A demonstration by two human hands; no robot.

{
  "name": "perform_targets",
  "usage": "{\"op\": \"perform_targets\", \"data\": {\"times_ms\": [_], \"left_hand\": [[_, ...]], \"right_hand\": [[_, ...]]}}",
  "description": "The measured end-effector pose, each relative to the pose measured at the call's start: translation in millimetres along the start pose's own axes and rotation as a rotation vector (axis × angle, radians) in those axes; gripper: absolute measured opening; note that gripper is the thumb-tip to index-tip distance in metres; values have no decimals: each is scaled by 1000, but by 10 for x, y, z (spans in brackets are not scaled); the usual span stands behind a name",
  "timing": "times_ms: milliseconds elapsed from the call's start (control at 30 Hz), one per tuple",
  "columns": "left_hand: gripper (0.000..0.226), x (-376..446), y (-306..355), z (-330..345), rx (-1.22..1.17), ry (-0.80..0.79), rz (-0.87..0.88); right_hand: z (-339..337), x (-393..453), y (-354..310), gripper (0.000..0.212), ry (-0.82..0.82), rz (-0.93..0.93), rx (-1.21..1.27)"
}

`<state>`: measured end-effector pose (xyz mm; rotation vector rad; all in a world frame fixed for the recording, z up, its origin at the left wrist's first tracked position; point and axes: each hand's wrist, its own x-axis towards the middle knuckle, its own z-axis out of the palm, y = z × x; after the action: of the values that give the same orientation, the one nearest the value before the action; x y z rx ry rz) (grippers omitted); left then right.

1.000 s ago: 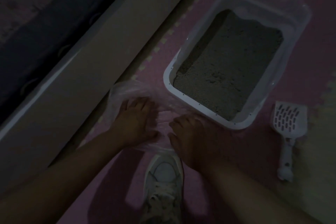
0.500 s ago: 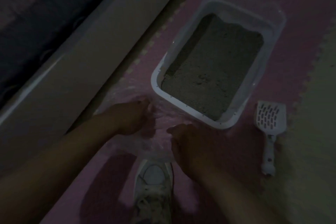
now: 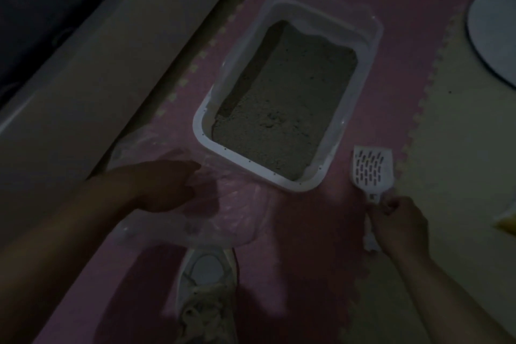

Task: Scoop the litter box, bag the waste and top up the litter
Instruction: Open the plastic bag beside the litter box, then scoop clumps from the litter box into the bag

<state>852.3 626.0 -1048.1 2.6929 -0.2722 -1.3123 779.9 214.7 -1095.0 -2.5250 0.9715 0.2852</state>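
I have my right hand [image 3: 398, 227] curled around the handle of the scoop [image 3: 372, 170], whose slotted head lies flat on the pink mat [image 3: 321, 232] just beside the near right corner of the litter box [image 3: 282, 184]. My left hand [image 3: 167, 186] rests on the clear plastic bag [image 3: 223, 220], fingers loosely extended over the film; in this dim light I cannot tell whether they pinch it or only press it down. The bag lies crumpled on the mat, touching the near left corner of the box, with my shoe [image 3: 208, 288] just below it. The litter [image 3: 284, 109] looks grey, fairly level, and banked a little toward the far end. I judge the scoop to be light, stiff plastic, best held well down the handle so the head can rake under clumps. The bag is thin, limp and probably slippery, so I would take it by the rim and hold its mouth open. The box with its fill will be heavy; I would leave it where it sits.
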Motion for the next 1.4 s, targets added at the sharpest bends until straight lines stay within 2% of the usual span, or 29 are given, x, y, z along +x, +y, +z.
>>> {"op": "perform_targets", "data": {"times_ms": [100,200,400,533,700,800,933,967,1033,1133,1267,1400], "left_hand": [[63,17,63,-28,-25,38,51],[58,38,79,-63,-59,101,70],[53,63,71,-48,-151,125,92],[49,85,67,-29,-368,181,80],[19,110,96,23,-706,227,15],[38,144,137,6,-1053,185,-54],[53,247,209,-54,-1246,199,-244],[54,270,217,-62,-1253,205,-259],[53,303,235,-74,-1241,217,-263],[51,332,244,-93,-1220,219,-285],[44,365,241,-104,-1242,201,-317],[32,378,291,-104,-1277,238,-271]], "right_hand": [[69,114,56,30,-55,79,-9],[119,155,67,32,-138,60,-15],[129,174,41,23,-155,45,13],[60,123,13,23,-133,46,99],[-57,-16,-139,18,-130,174,363],[-174,-100,-326,25,-150,230,554],[-373,-203,-664,28,-145,192,737],[-416,-234,-772,25,-179,170,806],[-466,-311,-1002,43,-287,150,945],[-474,-500,-1314,29,-443,170,1126],[-453,-808,-1633,15,-513,128,1106],[-349,-1010,-1817,26,-713,237,989]]}}
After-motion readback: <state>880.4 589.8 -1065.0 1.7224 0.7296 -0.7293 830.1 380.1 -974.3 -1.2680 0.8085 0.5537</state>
